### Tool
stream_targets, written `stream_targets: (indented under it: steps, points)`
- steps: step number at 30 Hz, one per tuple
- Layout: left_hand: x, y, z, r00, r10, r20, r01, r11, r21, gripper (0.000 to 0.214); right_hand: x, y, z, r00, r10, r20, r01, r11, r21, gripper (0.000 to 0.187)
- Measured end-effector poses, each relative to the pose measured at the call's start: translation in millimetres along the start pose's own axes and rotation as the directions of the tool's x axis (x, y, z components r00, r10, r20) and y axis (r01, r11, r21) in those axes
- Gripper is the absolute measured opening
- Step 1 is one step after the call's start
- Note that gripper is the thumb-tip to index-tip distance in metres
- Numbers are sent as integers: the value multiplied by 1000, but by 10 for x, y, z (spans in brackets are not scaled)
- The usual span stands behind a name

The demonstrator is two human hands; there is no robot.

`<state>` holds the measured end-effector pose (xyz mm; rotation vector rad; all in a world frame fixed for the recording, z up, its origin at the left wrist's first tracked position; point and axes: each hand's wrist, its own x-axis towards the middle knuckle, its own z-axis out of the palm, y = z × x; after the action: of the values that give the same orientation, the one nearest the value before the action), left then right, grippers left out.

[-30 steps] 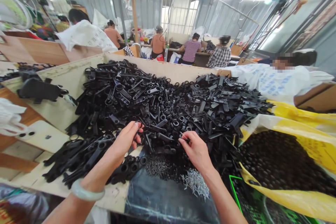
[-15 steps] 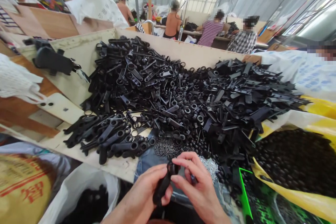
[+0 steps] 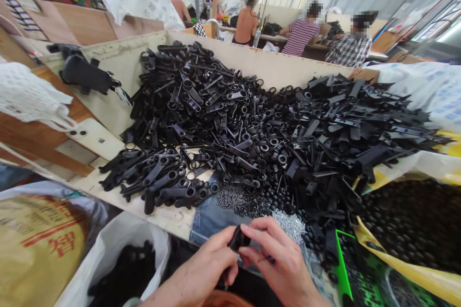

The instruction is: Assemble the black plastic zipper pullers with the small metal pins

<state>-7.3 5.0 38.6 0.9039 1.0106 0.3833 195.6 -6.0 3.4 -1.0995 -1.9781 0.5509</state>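
Observation:
My left hand [image 3: 201, 271] and my right hand [image 3: 281, 261] meet at the bottom middle of the head view, close to my body. Both are closed on one black plastic part [image 3: 237, 240], the left round its lower length, the right pinching its top end. Just beyond them lies a small heap of silver screws [image 3: 288, 224] on a piece of denim cloth [image 3: 209, 218]. A big pile of black plastic parts [image 3: 252, 124] fills the wooden tray [image 3: 118, 64] ahead.
A white bag [image 3: 118, 259] with black parts gapes at lower left beside a printed sack [image 3: 39, 244]. Right, a yellow bag [image 3: 414, 220] holds small black pieces, next to a green crate edge [image 3: 340, 268]. Several people work at tables behind.
From a second ago, my hands left the pile and drew back to my body with a black part. The view has tilted down and shifted slightly since half a second ago.

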Motion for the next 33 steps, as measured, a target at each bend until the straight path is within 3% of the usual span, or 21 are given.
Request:
stream_targets:
  steps: [2, 5, 8, 13, 18, 20, 23, 26, 29, 33]
  points:
    - [-19, 20, -16, 1000, -26, 17, 23, 988, 152, 18, 6, -6, -14, 999, -34, 17, 34, 999, -31, 29]
    - [-34, 57, -26, 996, -91, 14, 85, 965, 249, 22, -30, -19, -70, 989, -98, 107, 106, 992, -73, 30]
    - [-47, 95, -46, 997, -54, 61, 30, 939, 342, 36, -96, -41, -177, 965, -121, 231, 149, 983, -109, 34]
    - [-73, 135, -71, 987, -52, 151, -39, 840, 541, 42, -133, -73, -337, 911, -144, 386, 207, 970, -124, 35]
    - [-43, 103, -50, 981, -59, 187, -72, 778, 625, 41, -157, -52, -356, 874, -203, 442, 285, 950, -127, 35]
    - [-18, 70, -42, 975, -96, 202, -49, 791, 610, 38, -178, -39, -333, 873, -160, 460, 233, 967, -105, 33]
    - [12, 6, -30, 980, -119, 157, 21, 856, 517, 43, -209, -24, -251, 923, 39, 382, -31, 999, -28, 32]
    - [27, -56, -19, 999, -27, 47, 2, 884, 467, 45, -233, -14, -90, 946, 270, 182, -291, 951, 102, 33]
    - [30, -114, -15, 999, 39, 7, -39, 898, 438, 42, -242, -21, 104, 927, 375, 0, -369, 912, 180, 19]
    - [35, -203, -23, 998, 26, -49, -5, 922, 388, 48, -227, -73, 245, 909, 407, -88, -385, 902, 196, 12]
